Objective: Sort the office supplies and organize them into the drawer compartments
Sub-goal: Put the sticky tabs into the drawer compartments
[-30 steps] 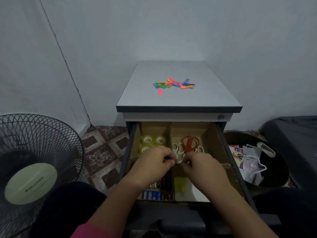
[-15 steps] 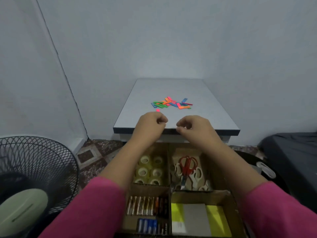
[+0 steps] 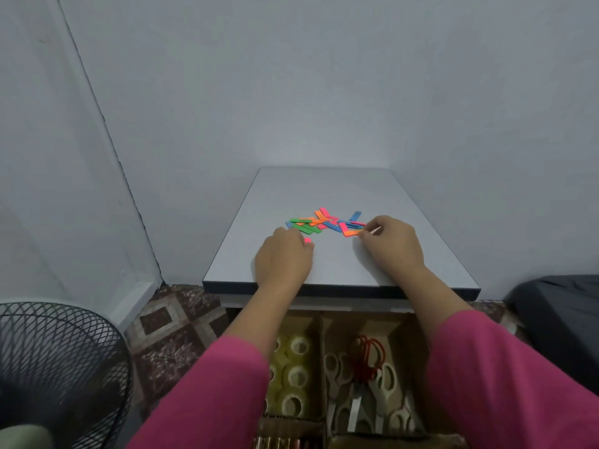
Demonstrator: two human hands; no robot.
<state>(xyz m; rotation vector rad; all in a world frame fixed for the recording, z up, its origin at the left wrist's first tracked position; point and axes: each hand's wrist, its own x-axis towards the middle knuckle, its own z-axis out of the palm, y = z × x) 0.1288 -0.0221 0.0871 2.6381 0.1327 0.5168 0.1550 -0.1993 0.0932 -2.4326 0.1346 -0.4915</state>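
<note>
A loose pile of coloured paper strips [image 3: 319, 222], green, orange, pink and blue, lies in the middle of the grey cabinet top [image 3: 324, 189]. My left hand [image 3: 283, 259] lies knuckles-up at the pile's near left. Its curled fingertips come down on a single pink strip [image 3: 307, 240], and the back of the hand hides the grip. My right hand [image 3: 392, 244] is at the pile's right end, where thumb and forefinger pinch the end of an orange strip [image 3: 351, 233]. Below the top, the open drawer [image 3: 324, 319] shows its cardboard compartments.
The drawer holds clear tape rolls [image 3: 296, 374] at the left, red and white scissors [image 3: 366, 367] at the right, and batteries [image 3: 278, 443] nearer me. A black fan [image 3: 61, 367] stands on the patterned floor to the left. Something dark [image 3: 560, 319] sits to the right. A wall runs close behind.
Both hands rose out of the drawer, crossed the cabinet's front edge and reached the strip pile. The view tilted up, so the drawer now sits at the bottom.
</note>
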